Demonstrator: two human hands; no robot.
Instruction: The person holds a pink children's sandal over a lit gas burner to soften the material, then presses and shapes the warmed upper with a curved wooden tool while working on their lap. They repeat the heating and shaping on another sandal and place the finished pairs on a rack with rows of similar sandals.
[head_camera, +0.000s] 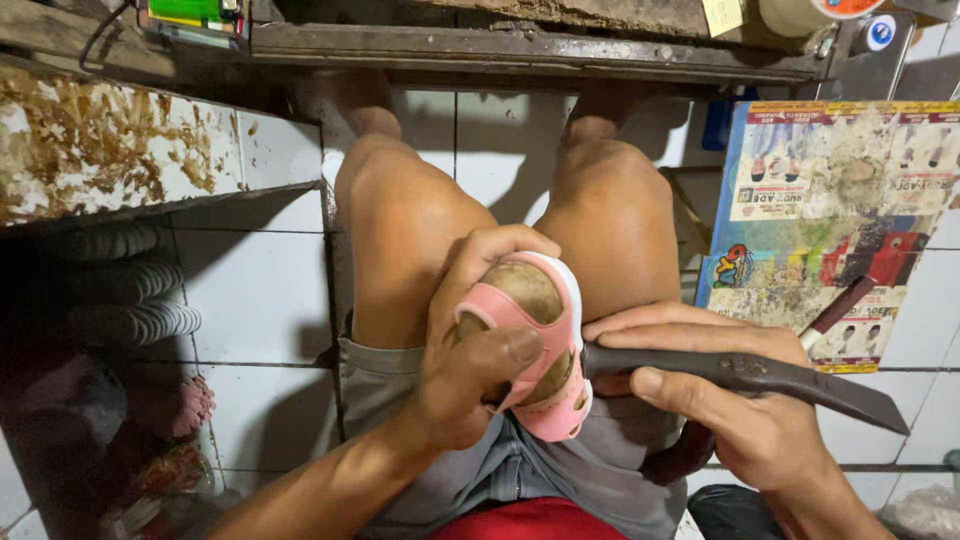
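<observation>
The sandal (540, 340) sits in your lap between your knees, a small pink one with a white edge, its brown worn footbed turned up toward you. A pink strap crosses the footbed, and the lower end of the sandal rests against your grey shorts (500, 470).

Your left hand (470, 350) is closed around the sandal: the fingers curl over its top end and the thumb presses down across the strap. Your right hand (720, 400) is closed on a dark tool (740, 375), long and flat, with the thumb laid along its underside and the fingers on top. One end of the tool touches the right edge of the sandal; the other end widens and points out to your right, past your hand. Whether the tip goes under the sole you cannot tell, since the sandal's rim hides it.

Beyond the hands, both bare knees rise toward a worn wooden bench (520, 45) at the top of the view. The floor (260, 290) is white tile. To your right lies a colourful printed board (830, 220), scuffed and dirty, with a reddish handle (840, 305) resting on it. To your left, in shadow under a stained shelf (110, 150), are stacked ribbed soles (130, 290). A strip of red cloth (530, 520) shows at the bottom edge.
</observation>
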